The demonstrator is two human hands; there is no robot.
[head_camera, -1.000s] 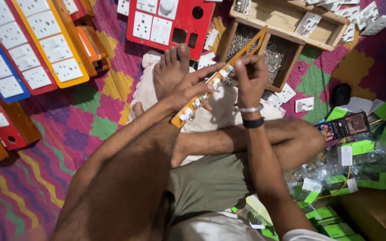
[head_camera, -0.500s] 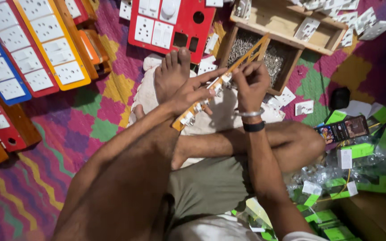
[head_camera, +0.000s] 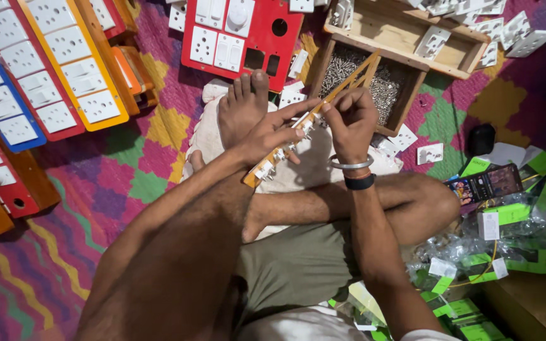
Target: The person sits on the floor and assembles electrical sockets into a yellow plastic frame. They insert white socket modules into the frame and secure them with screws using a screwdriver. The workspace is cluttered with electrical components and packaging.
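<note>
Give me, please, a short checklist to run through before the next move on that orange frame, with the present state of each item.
1. Left hand holds the orange frame: ok, fingers wrap its lower part.
2. Right hand at the frame: ok, fingertips pinch at its middle.
3. Screw or part between the right fingertips: cannot tell, too small.
4. Frame steady: ok, it slants over the raised foot, held by both hands.
5. Screw tray in reach: ok, just beyond the right hand, full of screws.
6. Sockets seated in the frame: cannot tell, seen edge-on.

Zigzag multicolour mat (head_camera: 127, 183), red switchboard (head_camera: 241, 31)
</note>
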